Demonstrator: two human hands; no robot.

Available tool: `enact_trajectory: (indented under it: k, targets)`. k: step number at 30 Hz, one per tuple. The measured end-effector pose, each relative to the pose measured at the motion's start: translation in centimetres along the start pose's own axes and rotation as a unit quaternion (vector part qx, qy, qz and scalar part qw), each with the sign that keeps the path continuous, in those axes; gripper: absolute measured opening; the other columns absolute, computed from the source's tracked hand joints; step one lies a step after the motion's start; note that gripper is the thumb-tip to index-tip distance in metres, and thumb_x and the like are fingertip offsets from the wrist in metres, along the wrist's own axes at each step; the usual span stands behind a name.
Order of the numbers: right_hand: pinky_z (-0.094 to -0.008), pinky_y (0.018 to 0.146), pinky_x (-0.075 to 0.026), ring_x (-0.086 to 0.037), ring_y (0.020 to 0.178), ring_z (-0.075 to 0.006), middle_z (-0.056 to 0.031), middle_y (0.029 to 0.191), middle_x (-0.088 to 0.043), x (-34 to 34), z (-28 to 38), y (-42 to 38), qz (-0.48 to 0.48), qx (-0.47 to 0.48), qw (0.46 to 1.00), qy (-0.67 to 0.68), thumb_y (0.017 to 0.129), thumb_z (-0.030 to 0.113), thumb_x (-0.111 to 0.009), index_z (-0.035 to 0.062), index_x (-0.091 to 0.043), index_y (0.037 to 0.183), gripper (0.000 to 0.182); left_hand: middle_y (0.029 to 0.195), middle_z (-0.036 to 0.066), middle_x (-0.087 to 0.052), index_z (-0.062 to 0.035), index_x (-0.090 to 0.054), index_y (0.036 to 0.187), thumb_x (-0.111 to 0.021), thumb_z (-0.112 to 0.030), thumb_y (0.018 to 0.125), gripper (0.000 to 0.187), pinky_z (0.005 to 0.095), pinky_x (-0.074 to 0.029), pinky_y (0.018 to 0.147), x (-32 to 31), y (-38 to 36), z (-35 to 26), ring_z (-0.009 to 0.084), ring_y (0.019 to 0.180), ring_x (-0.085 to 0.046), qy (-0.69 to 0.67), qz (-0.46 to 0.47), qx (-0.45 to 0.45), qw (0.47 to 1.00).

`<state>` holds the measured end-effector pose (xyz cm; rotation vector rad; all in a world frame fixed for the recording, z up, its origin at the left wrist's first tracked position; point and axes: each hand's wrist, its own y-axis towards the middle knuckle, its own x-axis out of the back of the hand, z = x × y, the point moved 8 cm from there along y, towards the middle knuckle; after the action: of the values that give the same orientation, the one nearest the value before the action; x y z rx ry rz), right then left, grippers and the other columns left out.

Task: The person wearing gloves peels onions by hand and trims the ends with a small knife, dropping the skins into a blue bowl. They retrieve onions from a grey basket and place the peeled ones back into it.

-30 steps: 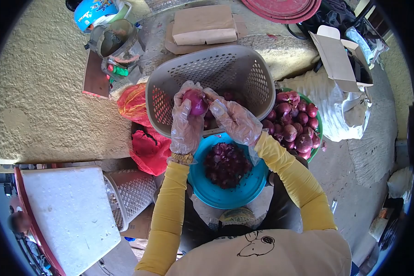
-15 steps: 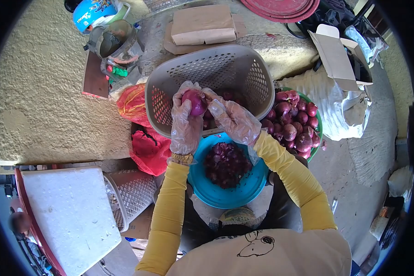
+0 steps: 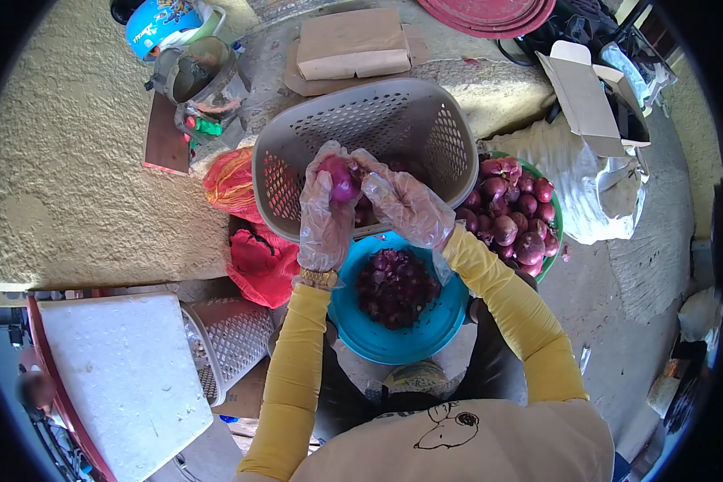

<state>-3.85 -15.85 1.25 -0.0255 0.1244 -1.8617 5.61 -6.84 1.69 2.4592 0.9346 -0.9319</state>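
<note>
A purple-red onion (image 3: pixel 345 180) is held in my left hand (image 3: pixel 326 210), its gloved fingers wrapped around it, over the front part of a grey-beige perforated basket (image 3: pixel 361 104). My right hand (image 3: pixel 410 202), also in a clear plastic glove, has its fingers bent in against the onion's right side. Whatever those fingertips pinch is hidden. More onions lie inside the basket, partly covered by my hands. Below my wrists stands a blue basin (image 3: pixel 398 347) with a heap of dark purple onion pieces or skins in it.
At the right, a green-rimmed tub (image 3: pixel 560 233) is piled with red onions, beside a white sack (image 3: pixel 586 193). Red mesh bags (image 3: pixel 261 261) lie left of the basket. A white foam lid (image 3: pixel 124 377) and a white perforated basket (image 3: pixel 237 341) are at lower left.
The onion has turned slightly in my left hand, and my right fingers have shifted a little along it. The basket, basin and tub stay in place.
</note>
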Motion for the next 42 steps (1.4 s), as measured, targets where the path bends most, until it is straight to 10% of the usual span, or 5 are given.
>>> enact_trajectory:
  k: [15, 17, 21, 29, 42]
  targets:
    - [-0.0235, 0.075, -0.046, -0.048, 0.083, -0.0061, -0.005, 0.1, -0.065, 0.5, 1.9, 0.0, -0.026, 0.162, 0.983, -0.085, 0.105, 0.026, -0.058, 0.0031, -0.044, 0.152, 0.054, 0.132, 0.01, -0.056, -0.0071, -0.051, 0.138, -0.061, -0.044, 0.102, 0.053, 0.0403, -0.052, 0.102, 1.5, -0.2, 1.2, 0.0227, 0.122, -0.056, -0.004, -0.038, 0.028, 0.999]
    - [-0.0274, 0.088, -0.047, -0.049, 0.096, -0.0072, -0.0082, 0.128, -0.065, 0.1, 1.6, -0.2, 0.016, 0.074, 0.995, -0.071, 0.107, 0.025, -0.054, 0.0021, -0.046, 0.15, 0.05, 0.131, 0.01, -0.062, -0.0036, -0.052, 0.139, -0.059, -0.044, 0.103, 0.055, 0.0415, -0.049, 0.107, 1.6, -0.2, 1.3, 0.023, 0.122, -0.059, -0.03, -0.031, 0.039, 0.998]
    - [-0.026, 0.095, -0.045, -0.049, 0.102, -0.0066, -0.007, 0.131, -0.063, -0.2, 2.2, -0.1, 0.018, 0.125, 0.989, -0.079, 0.107, 0.025, -0.056, 0.0026, -0.046, 0.151, 0.05, 0.12, 0.009, -0.062, -0.0047, -0.057, 0.131, -0.056, -0.052, 0.102, 0.055, 0.0389, -0.053, 0.096, 1.2, -0.2, 1.4, 0.022, 0.112, -0.061, -0.015, -0.07, 0.064, 0.995]
    - [-0.027, 0.077, -0.048, -0.051, 0.08, -0.0102, -0.0075, 0.093, -0.067, 0.1, 0.6, 0.1, 0.013, 0.094, 0.99, -0.1, 0.105, 0.03, -0.06, 0.0058, -0.049, 0.15, 0.052, 0.101, 0.006, -0.064, -0.0049, -0.06, 0.117, -0.049, -0.064, 0.101, 0.062, 0.0313, -0.049, 0.069, 2.9, -0.5, 2.2, 0.0169, 0.084, -0.059, 0.018, -0.126, 0.149, 0.981]
    - [-0.0297, 0.082, -0.051, -0.058, 0.087, -0.0121, -0.0151, 0.103, -0.073, 0.6, 0.5, 0.0, 0.012, 0.124, 0.986, -0.115, 0.104, 0.031, -0.06, 0.0054, -0.049, 0.149, 0.053, 0.113, 0.012, -0.064, -0.003, -0.058, 0.121, -0.052, -0.063, 0.1, 0.064, 0.0367, -0.056, 0.081, 1.7, -0.9, 1.7, 0.0241, 0.1, -0.063, 0.02, -0.097, 0.199, 0.975]
